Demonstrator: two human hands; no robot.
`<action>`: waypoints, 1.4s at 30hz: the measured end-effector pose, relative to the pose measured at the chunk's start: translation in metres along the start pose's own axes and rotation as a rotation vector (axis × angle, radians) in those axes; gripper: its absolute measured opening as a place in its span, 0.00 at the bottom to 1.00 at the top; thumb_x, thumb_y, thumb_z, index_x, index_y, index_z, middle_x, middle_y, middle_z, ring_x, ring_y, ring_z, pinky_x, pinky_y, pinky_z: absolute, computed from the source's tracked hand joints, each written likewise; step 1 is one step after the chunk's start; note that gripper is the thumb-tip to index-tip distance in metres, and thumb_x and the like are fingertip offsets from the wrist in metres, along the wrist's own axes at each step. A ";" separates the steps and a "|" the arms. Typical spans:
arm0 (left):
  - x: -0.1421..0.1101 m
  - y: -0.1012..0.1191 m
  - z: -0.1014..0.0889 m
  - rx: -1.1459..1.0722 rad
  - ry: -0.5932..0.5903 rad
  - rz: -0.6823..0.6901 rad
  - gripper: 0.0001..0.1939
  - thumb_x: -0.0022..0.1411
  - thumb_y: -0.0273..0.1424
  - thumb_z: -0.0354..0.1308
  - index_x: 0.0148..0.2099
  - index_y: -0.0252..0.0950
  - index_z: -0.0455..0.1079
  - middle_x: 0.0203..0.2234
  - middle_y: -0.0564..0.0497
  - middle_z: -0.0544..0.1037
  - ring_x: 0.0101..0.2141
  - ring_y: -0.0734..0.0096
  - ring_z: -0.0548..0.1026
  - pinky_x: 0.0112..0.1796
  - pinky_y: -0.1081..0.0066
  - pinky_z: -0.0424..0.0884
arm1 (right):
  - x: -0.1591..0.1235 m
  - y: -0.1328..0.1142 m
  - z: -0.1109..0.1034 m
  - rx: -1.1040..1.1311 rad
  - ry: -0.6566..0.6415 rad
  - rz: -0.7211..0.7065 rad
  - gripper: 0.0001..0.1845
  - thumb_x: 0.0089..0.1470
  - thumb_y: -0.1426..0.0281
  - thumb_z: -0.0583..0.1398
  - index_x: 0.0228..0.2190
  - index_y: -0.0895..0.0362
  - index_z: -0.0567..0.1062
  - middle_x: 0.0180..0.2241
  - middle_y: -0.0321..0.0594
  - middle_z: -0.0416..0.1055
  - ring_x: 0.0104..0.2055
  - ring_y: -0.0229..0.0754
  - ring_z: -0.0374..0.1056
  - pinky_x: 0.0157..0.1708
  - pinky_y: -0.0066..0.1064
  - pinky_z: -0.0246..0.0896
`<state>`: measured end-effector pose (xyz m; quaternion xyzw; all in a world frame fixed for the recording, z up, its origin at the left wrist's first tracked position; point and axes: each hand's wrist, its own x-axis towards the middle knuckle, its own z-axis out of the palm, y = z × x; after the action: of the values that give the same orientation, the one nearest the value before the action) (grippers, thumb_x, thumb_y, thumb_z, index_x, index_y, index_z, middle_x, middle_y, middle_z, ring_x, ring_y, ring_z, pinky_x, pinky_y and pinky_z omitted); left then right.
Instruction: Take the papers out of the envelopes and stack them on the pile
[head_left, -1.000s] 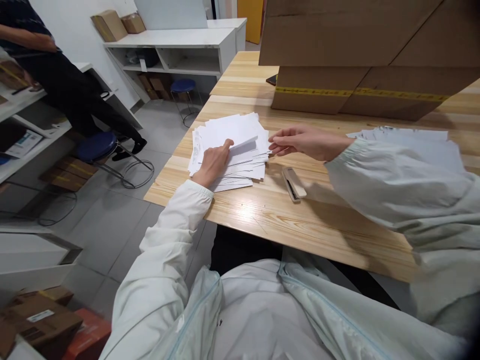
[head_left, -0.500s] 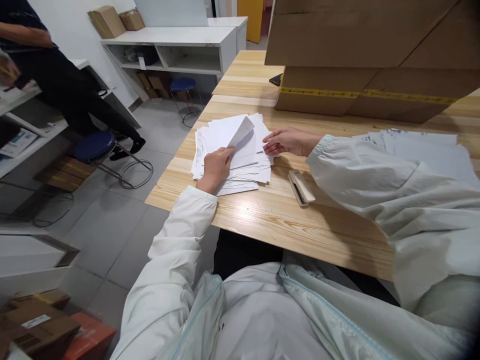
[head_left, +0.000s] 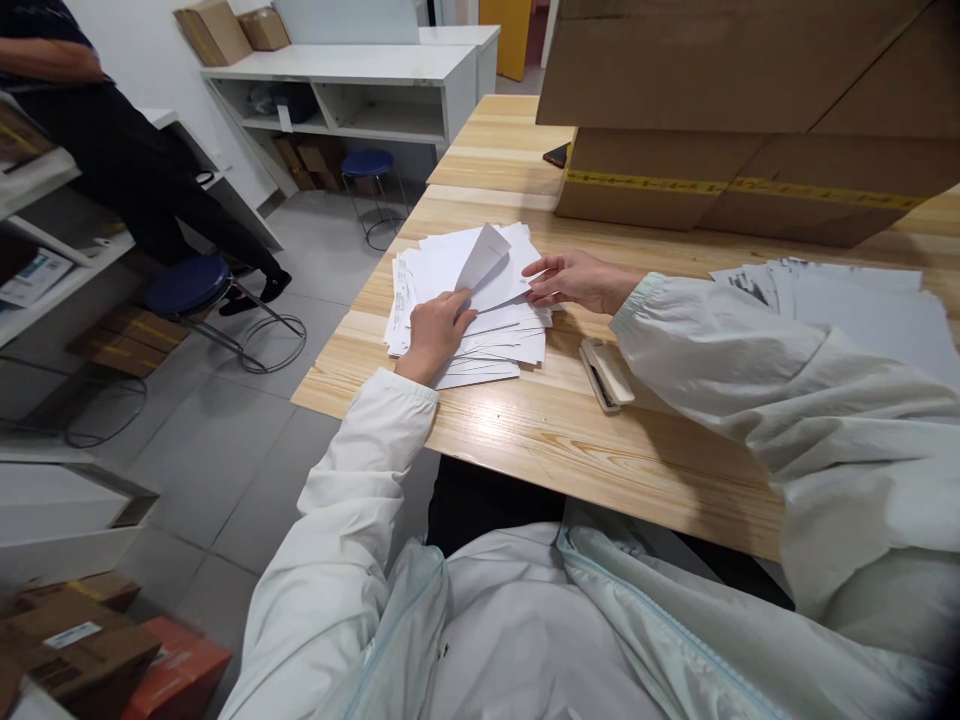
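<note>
A loose pile of white paper sheets (head_left: 495,350) lies near the left end of the wooden table, its edges uneven. My left hand (head_left: 435,335) rests on the pile, closed on a sheet of paper (head_left: 484,258) whose upper part is folded over and stands up. At the right side of the pile, my right hand (head_left: 574,280) has its fingertips around the edge of a top sheet, thumb side partly hidden. A beige stapler (head_left: 606,375) lies on the table, just below my right hand.
More printed sheets (head_left: 847,300) lie right, partly behind my right sleeve. Large cardboard boxes (head_left: 675,185) stand at the table's back, beside a dark phone-like object (head_left: 556,156). A person in dark clothes (head_left: 142,160) stands left, near a blue stool (head_left: 187,285).
The top sheet's right edge has shifted and now meets my right fingertips. My left thumb has moved out from the fingers slightly. The folded flap still stands up.
</note>
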<state>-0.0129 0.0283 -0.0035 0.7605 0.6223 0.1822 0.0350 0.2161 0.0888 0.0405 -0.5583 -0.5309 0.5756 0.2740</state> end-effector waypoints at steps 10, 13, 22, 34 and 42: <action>-0.001 -0.002 0.004 -0.036 0.067 0.011 0.20 0.70 0.36 0.53 0.59 0.37 0.72 0.49 0.44 0.81 0.47 0.58 0.78 0.46 0.64 0.68 | 0.009 0.013 -0.002 0.086 -0.060 -0.053 0.19 0.43 0.87 0.69 0.36 0.59 0.78 0.30 0.36 0.75 0.32 0.34 0.75 0.44 0.29 0.76; 0.000 -0.002 0.006 -0.037 0.091 0.007 0.19 0.69 0.36 0.54 0.59 0.38 0.72 0.48 0.45 0.81 0.46 0.58 0.79 0.45 0.65 0.69 | 0.010 0.014 -0.001 0.121 -0.059 -0.051 0.17 0.41 0.85 0.71 0.34 0.59 0.79 0.31 0.37 0.77 0.32 0.34 0.75 0.44 0.28 0.76; 0.000 -0.004 0.008 -0.053 0.135 0.020 0.18 0.68 0.34 0.55 0.57 0.39 0.74 0.46 0.45 0.82 0.44 0.59 0.79 0.43 0.65 0.70 | 0.013 0.018 -0.002 0.143 -0.037 -0.073 0.13 0.42 0.80 0.73 0.32 0.59 0.82 0.31 0.41 0.80 0.34 0.38 0.77 0.47 0.30 0.76; 0.001 0.001 0.007 -0.041 0.118 -0.008 0.18 0.68 0.37 0.57 0.56 0.40 0.75 0.46 0.44 0.82 0.45 0.58 0.80 0.44 0.65 0.69 | 0.013 0.016 0.000 0.137 -0.059 -0.063 0.08 0.46 0.78 0.72 0.32 0.62 0.81 0.32 0.43 0.80 0.33 0.34 0.76 0.38 0.24 0.76; 0.010 0.004 0.002 -0.016 0.076 -0.070 0.18 0.65 0.42 0.60 0.53 0.42 0.78 0.44 0.45 0.83 0.45 0.55 0.79 0.45 0.64 0.69 | 0.015 0.016 0.002 0.131 -0.069 -0.075 0.08 0.47 0.73 0.73 0.29 0.62 0.81 0.29 0.42 0.79 0.30 0.32 0.73 0.31 0.19 0.73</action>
<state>-0.0067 0.0373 -0.0014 0.7305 0.6479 0.2144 0.0237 0.2154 0.0971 0.0204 -0.4987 -0.5218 0.6174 0.3127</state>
